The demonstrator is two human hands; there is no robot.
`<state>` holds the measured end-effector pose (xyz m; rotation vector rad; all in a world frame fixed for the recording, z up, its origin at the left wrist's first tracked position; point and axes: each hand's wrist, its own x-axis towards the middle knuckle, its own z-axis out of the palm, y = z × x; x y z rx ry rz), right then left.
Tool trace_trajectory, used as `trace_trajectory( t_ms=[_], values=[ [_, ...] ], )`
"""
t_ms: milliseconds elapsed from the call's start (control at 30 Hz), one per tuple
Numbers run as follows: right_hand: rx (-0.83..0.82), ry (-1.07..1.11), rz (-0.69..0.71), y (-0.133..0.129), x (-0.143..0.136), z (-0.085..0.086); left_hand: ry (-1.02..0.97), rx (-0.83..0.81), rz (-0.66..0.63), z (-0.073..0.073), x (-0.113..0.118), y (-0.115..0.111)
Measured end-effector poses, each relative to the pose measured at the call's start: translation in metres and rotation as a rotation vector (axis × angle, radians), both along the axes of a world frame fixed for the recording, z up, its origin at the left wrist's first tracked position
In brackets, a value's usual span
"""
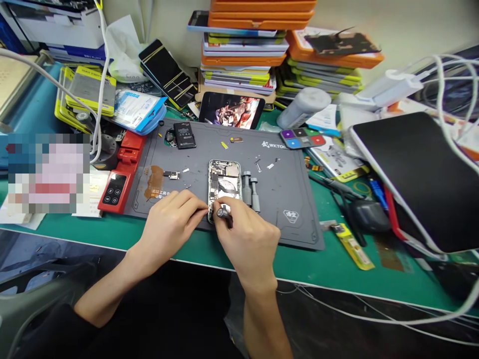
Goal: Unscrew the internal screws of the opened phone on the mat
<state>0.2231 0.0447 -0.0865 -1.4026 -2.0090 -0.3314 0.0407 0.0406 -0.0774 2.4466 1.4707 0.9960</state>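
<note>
An opened smartphone (pixel 226 175) lies on a grey repair mat (pixel 288 174), its inner parts exposed. My left hand (pixel 172 219) has its fingers drawn together, with the tips at the phone's lower left edge. Over the phone's lower end, my right hand (pixel 245 234) is closed around a small screwdriver (pixel 222 212) whose round cap points up; its tip is hidden. Two more grey screwdrivers (pixel 255 194) rest just right of the phone. A loose black battery (pixel 184 135) and a small phone part (pixel 172 175) lie on the mat to the left.
Behind the mat, a phone with a lit screen (pixel 232 110) leans before stacked orange and yellow cases (pixel 243 60). A red device with buttons (pixel 117 187) borders the mat's left side. At right are a dark tablet-like panel (pixel 411 174), white cables (pixel 441 94) and a yellow packet (pixel 354 247).
</note>
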Motion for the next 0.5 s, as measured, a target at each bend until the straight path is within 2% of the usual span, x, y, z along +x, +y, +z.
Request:
trace_trajectory(
  t_ms=[500],
  values=[
    [-0.037,0.022,-0.015,-0.0003,0.0003,0.0011,0.006,-0.011,-0.005,0.0018,0.0001,0.0001]
  ],
)
